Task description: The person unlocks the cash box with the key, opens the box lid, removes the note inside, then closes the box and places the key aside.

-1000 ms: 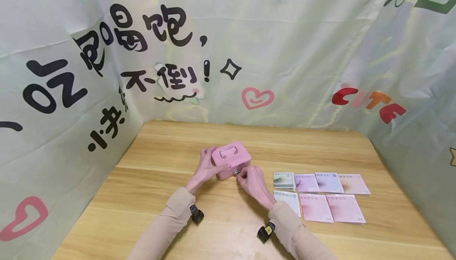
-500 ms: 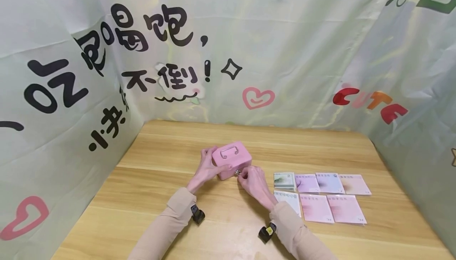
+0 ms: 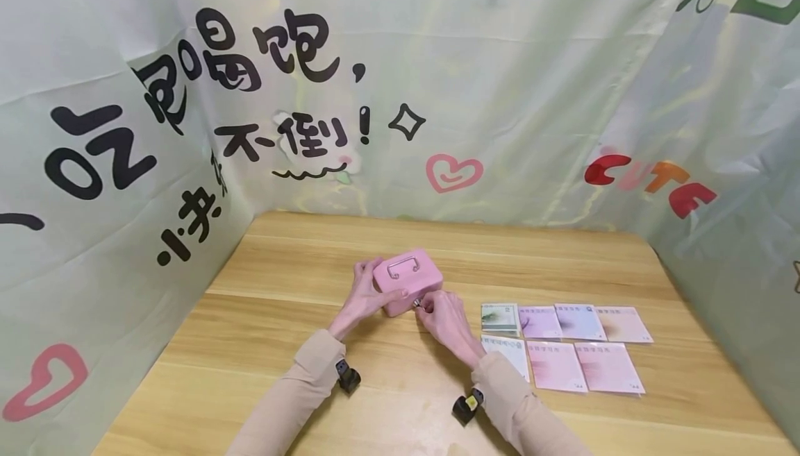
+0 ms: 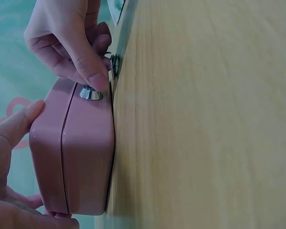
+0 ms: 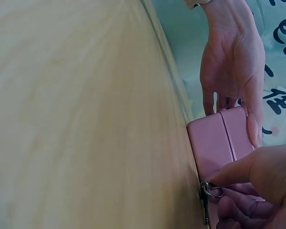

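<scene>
A pink metal cash box (image 3: 409, 279) with a wire handle (image 3: 403, 267) on its lid stands on the table, its lid down. My left hand (image 3: 364, 296) grips it from the left, with the thumb over the lid and fingers behind. At the box's front, my right hand (image 3: 445, 317) pinches a key at the silver lock (image 4: 90, 93); the finger and thumb hide most of that key. From it hangs a metal ring (image 5: 213, 192) with another dark key (image 5: 206, 210), seen in the right wrist view.
Several play banknotes lie in two rows right of the box, among them a green note (image 3: 498, 318), a purple note (image 3: 540, 322) and a pink note (image 3: 556, 366). The wooden table (image 3: 281, 262) meets printed cloth walls (image 3: 531, 95) behind and at both sides.
</scene>
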`<move>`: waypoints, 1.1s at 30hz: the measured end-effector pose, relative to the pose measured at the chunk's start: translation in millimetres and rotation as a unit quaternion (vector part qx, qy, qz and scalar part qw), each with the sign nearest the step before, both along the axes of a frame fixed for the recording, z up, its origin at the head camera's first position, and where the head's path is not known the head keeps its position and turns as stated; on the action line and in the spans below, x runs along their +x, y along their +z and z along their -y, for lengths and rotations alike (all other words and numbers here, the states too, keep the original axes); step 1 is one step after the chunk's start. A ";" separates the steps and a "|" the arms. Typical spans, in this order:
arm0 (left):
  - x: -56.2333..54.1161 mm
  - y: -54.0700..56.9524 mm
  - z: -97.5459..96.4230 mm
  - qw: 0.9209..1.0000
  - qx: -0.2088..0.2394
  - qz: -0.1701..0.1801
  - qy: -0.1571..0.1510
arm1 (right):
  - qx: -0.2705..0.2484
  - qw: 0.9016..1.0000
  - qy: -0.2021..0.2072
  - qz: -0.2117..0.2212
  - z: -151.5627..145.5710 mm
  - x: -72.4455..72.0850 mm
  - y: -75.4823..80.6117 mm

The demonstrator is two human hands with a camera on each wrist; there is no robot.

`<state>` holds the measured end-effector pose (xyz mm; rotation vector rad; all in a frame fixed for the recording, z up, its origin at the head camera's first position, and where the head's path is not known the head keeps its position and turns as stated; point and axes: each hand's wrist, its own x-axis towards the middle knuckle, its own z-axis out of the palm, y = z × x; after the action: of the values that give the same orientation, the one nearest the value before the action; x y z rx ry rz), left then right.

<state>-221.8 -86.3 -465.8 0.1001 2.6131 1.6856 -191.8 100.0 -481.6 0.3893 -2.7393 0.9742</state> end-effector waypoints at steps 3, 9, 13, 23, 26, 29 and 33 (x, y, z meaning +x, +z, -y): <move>0.1 -0.1 0.2 1.000 -0.001 -0.004 -0.001 | 0.005 1.000 0.002 -0.012 0.2 -0.3 -0.8; 0.7 0.5 0.2 1.000 -0.003 -0.011 -0.004 | -0.010 1.000 0.006 -0.020 0.2 -0.6 -3.0; 1.5 1.0 0.6 1.000 -0.006 -0.009 -0.008 | -0.026 0.999 0.010 -0.019 0.4 -1.2 -3.9; 0.1 0.7 0.4 1.000 -0.001 -0.015 -0.014 | -0.016 0.999 0.001 -0.050 2.3 -1.7 -5.3; -1.0 0.1 0.0 1.000 -0.002 -0.017 -0.015 | -0.004 0.998 -0.001 -0.062 2.8 -1.0 -6.2; -1.1 -0.1 0.1 1.000 -0.004 -0.016 -0.015 | -0.002 0.998 -0.001 -0.064 3.0 -1.0 -5.5; 0.2 1.3 0.5 1.000 -0.006 -0.009 -0.013 | -0.007 0.999 0.004 -0.051 2.9 -0.5 -4.0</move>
<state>-221.6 -86.8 -464.6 0.1501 2.6223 1.6677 -192.3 97.1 -485.5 0.4360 -2.6407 0.9467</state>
